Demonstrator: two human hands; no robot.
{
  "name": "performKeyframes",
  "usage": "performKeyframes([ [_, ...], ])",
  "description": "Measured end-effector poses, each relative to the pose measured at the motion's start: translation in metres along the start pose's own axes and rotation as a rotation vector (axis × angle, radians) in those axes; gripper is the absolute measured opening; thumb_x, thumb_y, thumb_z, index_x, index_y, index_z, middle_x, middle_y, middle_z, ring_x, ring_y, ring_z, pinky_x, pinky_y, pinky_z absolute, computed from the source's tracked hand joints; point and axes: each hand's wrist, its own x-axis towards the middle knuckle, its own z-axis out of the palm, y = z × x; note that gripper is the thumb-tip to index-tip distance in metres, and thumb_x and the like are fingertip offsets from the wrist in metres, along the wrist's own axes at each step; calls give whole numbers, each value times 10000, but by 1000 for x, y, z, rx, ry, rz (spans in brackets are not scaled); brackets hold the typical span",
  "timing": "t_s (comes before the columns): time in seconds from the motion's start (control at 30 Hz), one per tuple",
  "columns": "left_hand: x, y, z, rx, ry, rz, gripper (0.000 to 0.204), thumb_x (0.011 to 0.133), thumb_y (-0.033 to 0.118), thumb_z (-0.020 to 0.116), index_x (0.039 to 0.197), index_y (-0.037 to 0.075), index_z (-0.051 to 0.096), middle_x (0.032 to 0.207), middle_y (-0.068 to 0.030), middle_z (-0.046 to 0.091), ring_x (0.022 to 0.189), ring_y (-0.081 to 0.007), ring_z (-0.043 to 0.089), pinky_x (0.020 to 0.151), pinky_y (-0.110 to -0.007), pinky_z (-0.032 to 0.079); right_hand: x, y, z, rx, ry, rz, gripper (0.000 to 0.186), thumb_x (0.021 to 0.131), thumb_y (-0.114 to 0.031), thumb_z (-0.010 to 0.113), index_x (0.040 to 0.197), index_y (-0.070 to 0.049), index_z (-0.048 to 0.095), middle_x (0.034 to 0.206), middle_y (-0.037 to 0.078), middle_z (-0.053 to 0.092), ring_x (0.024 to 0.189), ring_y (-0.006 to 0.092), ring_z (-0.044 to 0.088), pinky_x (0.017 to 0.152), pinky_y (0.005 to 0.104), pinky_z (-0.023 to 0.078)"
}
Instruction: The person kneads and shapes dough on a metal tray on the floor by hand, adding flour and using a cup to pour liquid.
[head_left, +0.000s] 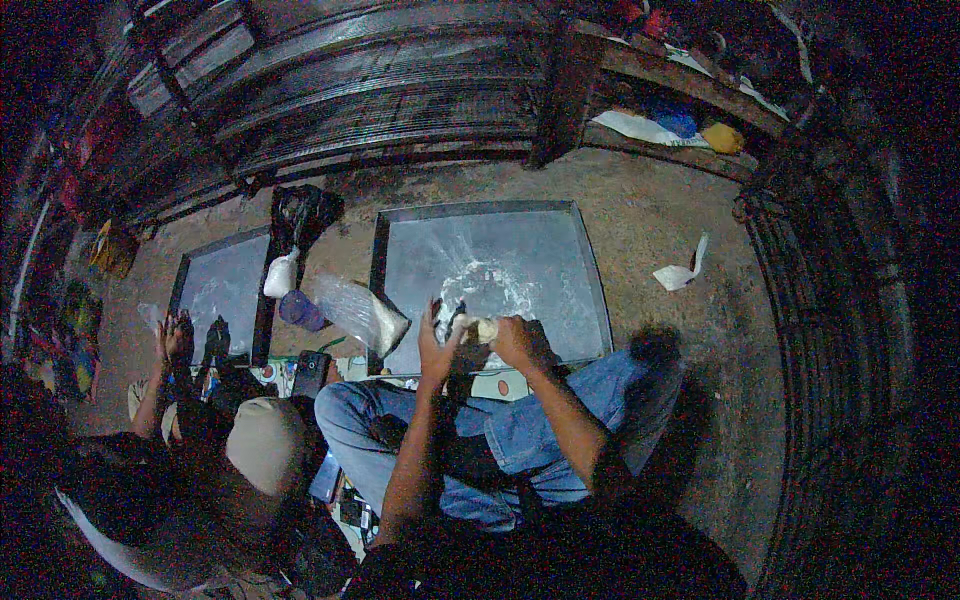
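I sit cross-legged before a shallow dark-rimmed tray (545, 235) dusted with white powder that looks like flour. Over its near edge, a pale lump of dough (487, 330) is held in the fingers of my right hand (517, 342). My left hand (438, 350) is beside it, fingers up and apart, with whitish smears about the thumb. Whether the left thumb touches the dough is hard to make out. A clear plastic bag (385, 325) with white powder in it rests over the tray's left edge, next to my left hand.
At left, a co-worker in a light cap (265, 445) holds their hands (172, 340) over a second tray (222, 262). Between the trays are a purple cup (301, 311), a white bag (281, 276) and a black bag (303, 215). A white scoop-like piece (680, 275) lies right.
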Motion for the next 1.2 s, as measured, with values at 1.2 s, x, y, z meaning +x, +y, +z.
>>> performKeyframes([
  [1.2, -8, -16, 0, 671, 3, 367, 652, 565, 120, 755, 1178, 67, 539, 1323, -180, 440, 1214, -368, 410, 1033, -564, 221, -5, -3, -4, 95, 74, -247, 511, 719, -254, 703, 1186, -120, 544, 1087, 138, 631, 940, 328, 625, 819, 428, 506],
])
